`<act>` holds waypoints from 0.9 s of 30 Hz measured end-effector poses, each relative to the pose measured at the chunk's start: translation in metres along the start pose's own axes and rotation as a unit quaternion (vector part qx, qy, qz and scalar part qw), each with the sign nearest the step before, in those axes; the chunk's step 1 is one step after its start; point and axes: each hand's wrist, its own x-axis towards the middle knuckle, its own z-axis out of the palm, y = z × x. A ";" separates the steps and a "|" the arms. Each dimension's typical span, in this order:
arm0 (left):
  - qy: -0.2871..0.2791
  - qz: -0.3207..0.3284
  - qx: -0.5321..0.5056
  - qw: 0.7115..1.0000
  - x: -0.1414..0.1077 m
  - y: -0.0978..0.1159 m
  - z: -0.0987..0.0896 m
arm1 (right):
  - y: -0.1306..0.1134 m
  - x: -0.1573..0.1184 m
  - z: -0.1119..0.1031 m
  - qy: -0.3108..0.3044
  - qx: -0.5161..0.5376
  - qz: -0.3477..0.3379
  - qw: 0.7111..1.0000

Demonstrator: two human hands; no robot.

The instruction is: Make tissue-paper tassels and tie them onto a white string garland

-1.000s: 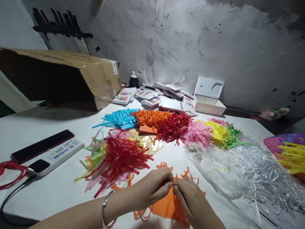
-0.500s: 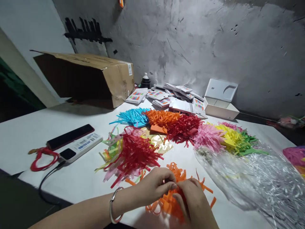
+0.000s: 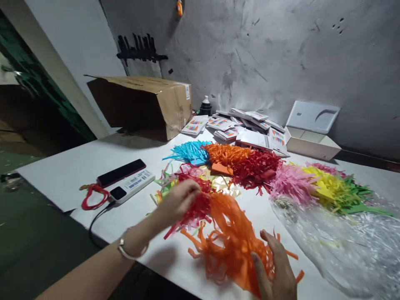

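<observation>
An orange tissue-paper tassel (image 3: 233, 233) stretches over the near part of the table, its strips fanning toward me. My left hand (image 3: 179, 202), with a metal bangle at the wrist, is closed at the tassel's narrow far end; motion blurs the fingertips. At the tassel's near right side, my right hand (image 3: 278, 268) has thumb and fingers apart, resting against the loose strips. Just behind my left hand lies a red tassel (image 3: 200, 208) over pink, green and yellow strips, partly covered by that hand.
Behind runs a row of blue (image 3: 189, 152), orange (image 3: 229, 154), red (image 3: 258, 168), pink (image 3: 292, 181) and yellow (image 3: 325, 183) tassels. A plastic bag of silver strips (image 3: 353, 246) lies right. Left are a phone (image 3: 121, 172) and power bank (image 3: 133, 186). A carton (image 3: 175, 110) and small boxes (image 3: 220, 123) stand behind.
My hands have drawn apart: the left moved away and left with the tassel's end, the right slid right and opened. The tassel is now stretched out. The view has turned left.
</observation>
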 end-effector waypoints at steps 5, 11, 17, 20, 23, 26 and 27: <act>0.215 0.047 0.197 0.955 0.006 -0.030 -0.017 | 0.012 -0.036 0.003 -0.127 -0.028 -0.095 0.987; -0.182 0.329 0.085 0.923 -0.043 0.011 0.087 | 0.010 -0.046 0.014 -0.167 -0.092 -0.160 0.969; -0.312 0.235 0.133 0.911 -0.043 0.012 0.148 | 0.028 -0.056 0.011 -0.124 -0.212 -0.081 0.966; -0.334 0.173 0.171 0.911 -0.033 0.007 0.156 | 0.048 -0.059 -0.011 -0.044 -0.318 0.033 0.946; -0.326 0.148 0.181 0.916 -0.030 0.011 0.158 | 0.053 -0.055 -0.035 0.054 -0.383 0.117 0.915; -0.301 0.138 0.164 0.929 -0.030 0.015 0.158 | 0.037 -0.046 -0.043 0.036 -0.289 -0.008 0.957; -0.294 0.140 0.151 0.933 -0.029 0.015 0.158 | 0.029 -0.044 -0.041 -0.004 -0.243 -0.068 0.968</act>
